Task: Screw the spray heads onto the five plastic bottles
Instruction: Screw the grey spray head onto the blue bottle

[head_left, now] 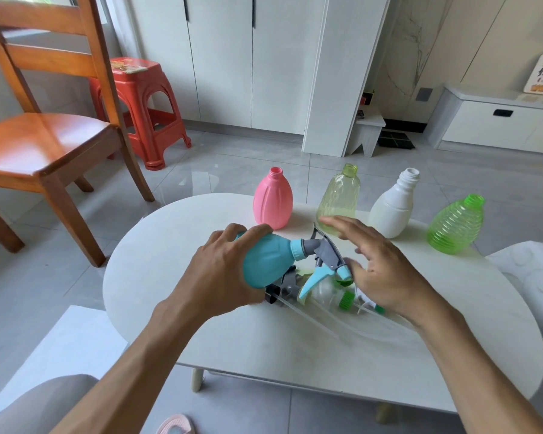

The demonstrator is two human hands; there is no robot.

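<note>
While the white oval bench (201, 324) fills the middle of the view, a wooden chair (41, 145) and a red plastic stool (141, 101) stand on the tiled floor beyond its left end. Four open-necked bottles stand upright in a row at the bench's far edge: a pink bottle (272, 200), a pale yellow-green bottle (339, 195), a white bottle (395, 206) and a ribbed green bottle (455, 227). Nearer, the left hand (223, 270) has its fingers wrapped around a blue bottle (268, 261), held tilted on its side above the bench with a grey and blue spray head (323, 252) on its neck. The right hand (380, 261) hovers at the nozzle end, fingers spread and holding nothing. Underneath lie loose spray heads (323, 289) with clear dip tubes.
</note>
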